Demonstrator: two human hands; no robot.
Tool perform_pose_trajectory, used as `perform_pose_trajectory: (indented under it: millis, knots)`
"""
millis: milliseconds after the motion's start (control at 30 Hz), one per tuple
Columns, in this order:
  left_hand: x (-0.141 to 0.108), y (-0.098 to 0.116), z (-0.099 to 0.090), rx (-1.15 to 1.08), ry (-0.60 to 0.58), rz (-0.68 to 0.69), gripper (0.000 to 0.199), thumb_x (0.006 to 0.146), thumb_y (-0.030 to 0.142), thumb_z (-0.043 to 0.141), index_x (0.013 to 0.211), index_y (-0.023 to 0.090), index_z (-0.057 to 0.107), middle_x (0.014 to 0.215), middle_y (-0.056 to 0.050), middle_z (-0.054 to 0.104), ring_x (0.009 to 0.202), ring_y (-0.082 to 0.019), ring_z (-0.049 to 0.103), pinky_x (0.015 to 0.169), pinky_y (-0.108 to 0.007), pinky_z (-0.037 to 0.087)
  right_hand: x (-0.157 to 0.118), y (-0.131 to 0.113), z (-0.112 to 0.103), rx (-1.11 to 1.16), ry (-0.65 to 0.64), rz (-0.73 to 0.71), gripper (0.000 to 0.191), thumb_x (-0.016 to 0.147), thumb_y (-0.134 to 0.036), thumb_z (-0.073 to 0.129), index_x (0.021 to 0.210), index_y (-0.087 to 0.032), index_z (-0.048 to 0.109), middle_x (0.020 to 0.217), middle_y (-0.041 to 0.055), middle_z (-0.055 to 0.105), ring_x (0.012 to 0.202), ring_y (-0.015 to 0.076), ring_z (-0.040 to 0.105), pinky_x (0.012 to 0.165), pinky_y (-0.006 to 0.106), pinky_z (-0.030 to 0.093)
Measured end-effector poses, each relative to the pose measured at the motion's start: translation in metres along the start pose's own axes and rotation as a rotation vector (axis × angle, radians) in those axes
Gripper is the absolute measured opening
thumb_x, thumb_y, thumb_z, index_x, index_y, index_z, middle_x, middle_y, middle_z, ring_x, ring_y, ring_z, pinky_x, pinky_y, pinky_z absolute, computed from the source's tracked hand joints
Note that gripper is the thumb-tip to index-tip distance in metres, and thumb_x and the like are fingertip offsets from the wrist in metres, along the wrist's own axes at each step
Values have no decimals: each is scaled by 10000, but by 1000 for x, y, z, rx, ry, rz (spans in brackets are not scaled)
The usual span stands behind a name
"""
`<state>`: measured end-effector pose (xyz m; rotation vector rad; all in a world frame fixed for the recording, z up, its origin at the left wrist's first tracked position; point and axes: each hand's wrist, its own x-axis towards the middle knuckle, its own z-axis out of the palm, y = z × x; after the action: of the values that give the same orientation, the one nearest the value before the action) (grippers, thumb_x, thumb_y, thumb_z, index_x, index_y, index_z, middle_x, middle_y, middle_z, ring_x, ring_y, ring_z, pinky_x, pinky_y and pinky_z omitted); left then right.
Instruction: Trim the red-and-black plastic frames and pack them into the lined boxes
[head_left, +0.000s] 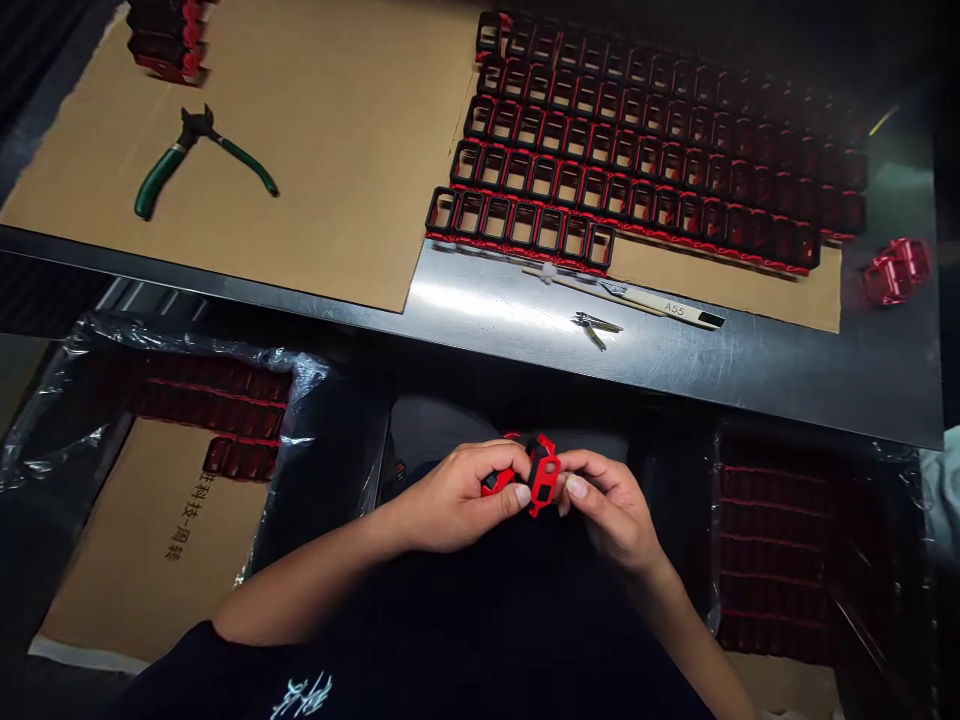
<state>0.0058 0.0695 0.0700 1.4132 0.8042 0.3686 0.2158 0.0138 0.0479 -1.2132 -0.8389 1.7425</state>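
Over my lap, in front of the table edge, a small red-and-black plastic housing [545, 480] is held between my two hands. My left hand [480, 495] is closed around its left side, with the thumb pressed along the near face. At the other side, my right hand [611, 505] pinches the part's edge between thumb and fingertips. Part of the housing is hidden behind the left fingers. Beyond the hands, on the metal table, rows of similar black-and-red housings [555, 190] stand side by side with their openings facing up.
Green-handled cutting pliers [199, 150] lie on a cardboard sheet [322, 160]. Near the table's front edge are small nippers [596, 328] and a white tool marked A55 [664, 303]. Plastic-lined bins with housings stand at left [300, 375] and right [714, 540]. Clear red parts [898, 271] sit far right.
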Motion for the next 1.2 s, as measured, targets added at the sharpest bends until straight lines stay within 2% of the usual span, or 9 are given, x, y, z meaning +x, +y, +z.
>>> perform_pose_trajectory:
  millis: [267, 367, 467, 600, 667, 733, 833, 1033, 1200]
  knots:
    - [-4, 3, -4, 58, 0, -14, 191, 953, 303, 557, 857, 169, 653, 814, -17, 669, 756, -131, 592, 721, -240, 478, 8, 1, 12, 82, 32, 102, 181, 797, -399, 842, 814, -225, 793, 675, -8, 687, 534, 81, 539, 495, 187, 462]
    - [-7, -4, -6, -83, 48, -81, 244, 951, 367, 576, 847, 155, 636, 965, -55, 712, 711, -113, 602, 687, -240, 511, 8, 1, 13, 78, 35, 88, 118, 797, -350, 848, 806, -244, 797, 684, -18, 694, 545, 77, 555, 499, 175, 460]
    - [-9, -13, -7, -274, 142, -212, 340, 951, 446, 573, 811, 137, 601, 1198, -113, 682, 589, -62, 574, 585, -231, 529, 6, -2, 13, -18, 34, -10, 31, 834, -290, 815, 828, -263, 801, 736, -19, 713, 599, 91, 597, 538, 186, 480]
    - [-10, -16, -7, -354, 225, -299, 304, 908, 406, 612, 790, 126, 625, 1157, -102, 672, 594, -57, 591, 586, -226, 546, 5, -6, 12, -292, 31, -235, 128, 870, -177, 761, 923, -281, 815, 819, -4, 749, 744, 125, 672, 700, 228, 538]
    - [-9, -12, -5, -355, 232, -369, 229, 868, 363, 638, 909, 139, 660, 1029, -72, 687, 588, -72, 597, 577, -231, 549, 4, -6, 12, -376, 27, -331, 188, 873, -135, 747, 967, -283, 814, 850, 4, 762, 775, 135, 692, 737, 240, 551]
    - [-10, -6, -2, -345, 204, -442, 348, 835, 327, 648, 1140, 159, 649, 936, -42, 685, 576, -88, 604, 561, -238, 547, 4, -3, 12, -423, 25, -397, 215, 870, -113, 746, 987, -282, 811, 866, 10, 765, 781, 141, 703, 735, 245, 562]
    - [-12, 1, 2, -270, 175, -444, 527, 815, 295, 640, 1325, 171, 591, 1063, -69, 683, 614, -98, 627, 573, -250, 551, 4, 1, 11, -467, 13, -445, 222, 872, -103, 744, 994, -277, 809, 870, 18, 763, 789, 152, 713, 731, 254, 575]
    - [-15, 5, 3, -136, 197, -357, 561, 819, 312, 655, 1353, 156, 581, 1160, -98, 716, 926, -209, 706, 821, -333, 593, 4, 4, 11, -479, 8, -477, 224, 877, -84, 733, 986, -266, 805, 903, 32, 762, 801, 160, 724, 730, 264, 588]
    - [-13, 6, 3, -86, 179, -358, 721, 761, 385, 734, 1409, 154, 519, 1302, -122, 684, 1175, -289, 665, 1057, -443, 520, 6, 6, 9, -559, -18, -546, 261, 892, -76, 704, 1026, -280, 796, 911, 39, 752, 791, 172, 704, 699, 296, 572]
